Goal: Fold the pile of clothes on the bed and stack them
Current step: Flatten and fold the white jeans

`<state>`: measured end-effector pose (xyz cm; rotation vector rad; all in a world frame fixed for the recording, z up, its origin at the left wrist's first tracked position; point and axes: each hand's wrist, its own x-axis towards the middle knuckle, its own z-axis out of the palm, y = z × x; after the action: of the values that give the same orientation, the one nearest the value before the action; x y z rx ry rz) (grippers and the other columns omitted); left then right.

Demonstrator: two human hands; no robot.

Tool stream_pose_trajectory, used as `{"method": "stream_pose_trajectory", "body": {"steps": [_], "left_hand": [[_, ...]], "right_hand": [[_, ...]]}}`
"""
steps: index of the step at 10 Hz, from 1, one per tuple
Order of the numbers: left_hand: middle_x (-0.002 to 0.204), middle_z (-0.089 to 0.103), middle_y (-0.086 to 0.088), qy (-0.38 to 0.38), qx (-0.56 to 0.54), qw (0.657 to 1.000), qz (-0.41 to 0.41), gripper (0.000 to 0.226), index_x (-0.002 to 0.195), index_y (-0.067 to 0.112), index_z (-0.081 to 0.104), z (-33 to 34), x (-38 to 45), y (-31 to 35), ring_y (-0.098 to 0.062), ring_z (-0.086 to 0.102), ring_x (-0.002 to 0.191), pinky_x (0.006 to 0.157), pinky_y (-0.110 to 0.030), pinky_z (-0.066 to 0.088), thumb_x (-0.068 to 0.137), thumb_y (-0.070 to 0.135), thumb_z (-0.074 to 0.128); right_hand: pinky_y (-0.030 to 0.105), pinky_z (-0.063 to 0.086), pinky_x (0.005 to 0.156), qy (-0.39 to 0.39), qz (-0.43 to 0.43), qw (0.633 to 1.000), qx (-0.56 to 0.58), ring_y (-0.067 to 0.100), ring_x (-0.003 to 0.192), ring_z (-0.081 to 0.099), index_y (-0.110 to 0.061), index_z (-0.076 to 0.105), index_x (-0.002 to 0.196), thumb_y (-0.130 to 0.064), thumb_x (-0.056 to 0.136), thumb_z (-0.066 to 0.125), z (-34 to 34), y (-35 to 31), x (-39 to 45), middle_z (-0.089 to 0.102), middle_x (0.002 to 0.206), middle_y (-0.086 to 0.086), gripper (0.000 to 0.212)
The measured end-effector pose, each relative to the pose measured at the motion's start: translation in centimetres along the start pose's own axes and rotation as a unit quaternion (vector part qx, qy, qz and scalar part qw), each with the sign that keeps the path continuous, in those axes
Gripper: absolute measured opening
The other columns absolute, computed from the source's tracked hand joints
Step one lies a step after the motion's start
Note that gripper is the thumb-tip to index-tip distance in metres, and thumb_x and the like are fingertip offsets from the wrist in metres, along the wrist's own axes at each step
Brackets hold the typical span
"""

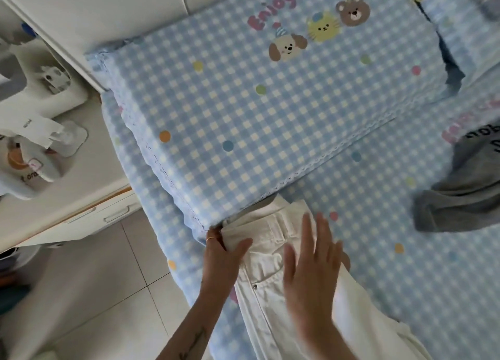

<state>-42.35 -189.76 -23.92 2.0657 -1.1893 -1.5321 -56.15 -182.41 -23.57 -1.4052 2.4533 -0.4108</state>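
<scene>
White trousers (266, 254) lie flat on the blue checked bed sheet (392, 251), waistband against the pillow's near edge, legs running to the lower right. My left hand (221, 251), with a ring on one finger, grips the waistband's left corner with thumb on top. My right hand (311, 265) hovers flat over the trousers' hip area, fingers spread; it is blurred, so I cannot tell whether it touches the cloth. A crumpled grey garment (460, 197) with dark lettering lies on the sheet at the right edge.
A large blue checked pillow (243, 102) with cartoon animals fills the bed's upper middle; a second pillow (465, 29) sits at top right. A white bedside cabinet (81, 202) with bottles and a tub (24, 175) stands left. Tiled floor (108, 292) lies lower left.
</scene>
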Motion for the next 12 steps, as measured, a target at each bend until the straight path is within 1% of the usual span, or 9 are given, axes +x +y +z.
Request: {"method": "stream_pose_trajectory", "body": {"steps": [2, 3, 4, 5, 6, 8, 9, 10, 12], "left_hand": [[0.101, 0.070, 0.000, -0.058, -0.075, 0.995, 0.022, 0.027, 0.107, 0.019, 0.056, 0.5, 0.4, 0.4, -0.017, 0.067, 0.095, 0.081, -0.034, 0.055, 0.083, 0.011, 0.068], [0.098, 0.071, -0.002, -0.060, -0.081, 0.994, 0.052, 0.024, 0.103, 0.018, 0.057, 0.0, -1.2, 1.1, -0.017, 0.069, 0.089, 0.077, -0.033, 0.057, 0.083, 0.012, 0.068], [0.087, 0.072, -0.004, -0.057, -0.063, 0.992, 0.090, 0.021, 0.096, 0.019, 0.056, -0.4, -4.2, 2.2, -0.019, 0.070, 0.079, 0.065, -0.026, 0.056, 0.082, 0.011, 0.069], [0.081, 0.071, 0.006, -0.077, -0.012, 0.982, 0.174, 0.022, 0.091, 0.031, 0.056, 0.2, -9.0, 3.1, -0.007, 0.065, 0.068, 0.059, -0.013, 0.049, 0.081, 0.019, 0.071], [0.085, 0.067, 0.022, -0.099, 0.079, 0.955, 0.267, 0.035, 0.096, 0.048, 0.057, 1.5, -14.4, 2.4, 0.004, 0.063, 0.073, 0.063, -0.004, 0.045, 0.077, 0.021, 0.072], [0.129, 0.048, 0.017, -0.084, 0.156, 0.974, 0.143, 0.084, 0.137, 0.041, 0.035, 2.9, -19.2, -5.2, 0.014, 0.044, 0.108, 0.093, -0.013, 0.039, 0.069, 0.001, 0.065], [0.130, 0.047, 0.003, -0.082, 0.155, 0.983, 0.054, 0.069, 0.137, 0.024, 0.038, 4.1, -19.3, -8.6, 0.017, 0.046, 0.098, 0.082, -0.008, 0.038, 0.080, -0.005, 0.062], [0.125, 0.058, -0.002, -0.125, 0.240, 0.956, 0.110, 0.044, 0.125, 0.027, 0.054, 5.0, -20.1, -9.9, -0.019, 0.058, 0.104, 0.085, -0.033, 0.046, 0.082, 0.018, 0.060], [0.098, 0.051, -0.007, -0.209, 0.515, 0.756, 0.345, 0.059, 0.124, 0.039, 0.047, 5.0, -21.4, -10.9, -0.025, 0.062, 0.074, 0.060, -0.029, 0.053, 0.073, 0.010, 0.043]], "right_hand": [[0.061, 0.009, 0.112, -0.236, 0.119, 0.964, -0.042, 0.030, 0.147, -0.001, -0.009, 0.006, 0.149, -0.053, 0.096, 0.026, 3.4, -0.5, -2.2, -0.006, 0.156, 0.014, 0.072], [0.044, 0.004, 0.118, -0.230, 0.118, 0.960, 0.105, 0.018, 0.147, -0.010, -0.018, -0.003, 0.150, -0.047, 0.099, 0.025, 1.9, -0.3, -2.2, -0.015, 0.155, -0.004, 0.065], [0.010, 0.026, 0.105, -0.157, 0.231, 0.896, 0.345, 0.007, 0.132, 0.041, -0.021, 0.039, 0.140, -0.055, 0.093, 0.033, -4.0, -2.3, -1.6, 0.042, 0.146, -0.006, 0.058], [0.009, 0.040, 0.084, -0.187, 0.285, 0.836, 0.431, 0.000, 0.099, 0.056, -0.024, 0.047, 0.115, -0.070, 0.081, 0.043, -9.4, -4.4, 0.2, 0.061, 0.112, -0.013, 0.057], [0.026, 0.050, 0.083, -0.176, 0.297, 0.860, 0.375, 0.009, 0.090, 0.062, -0.019, 0.047, 0.108, -0.062, 0.075, 0.061, -13.6, -2.9, -0.5, 0.062, 0.093, -0.011, 0.056], [0.017, 0.045, 0.069, -0.080, 0.355, 0.846, 0.391, -0.001, 0.081, 0.059, -0.029, 0.057, 0.093, -0.026, 0.088, 0.059, -18.3, 4.1, -10.5, 0.064, 0.088, -0.013, 0.006], [0.016, 0.047, 0.077, -0.024, 0.410, 0.791, 0.453, -0.012, 0.086, 0.060, -0.033, 0.062, 0.098, -0.021, 0.087, 0.065, -19.6, 7.4, -16.8, 0.067, 0.092, -0.023, 0.017], [0.030, 0.046, 0.096, -0.011, 0.473, 0.766, 0.436, 0.005, 0.104, 0.062, -0.023, 0.064, 0.116, -0.020, 0.088, 0.063, -19.9, 11.4, -22.8, 0.070, 0.108, -0.010, 0.028], [0.037, 0.043, 0.099, 0.026, 0.577, 0.687, 0.440, 0.017, 0.106, 0.059, -0.025, 0.063, 0.112, -0.021, 0.090, 0.060, -16.3, 19.6, -32.6, 0.067, 0.117, 0.004, 0.022]]}}
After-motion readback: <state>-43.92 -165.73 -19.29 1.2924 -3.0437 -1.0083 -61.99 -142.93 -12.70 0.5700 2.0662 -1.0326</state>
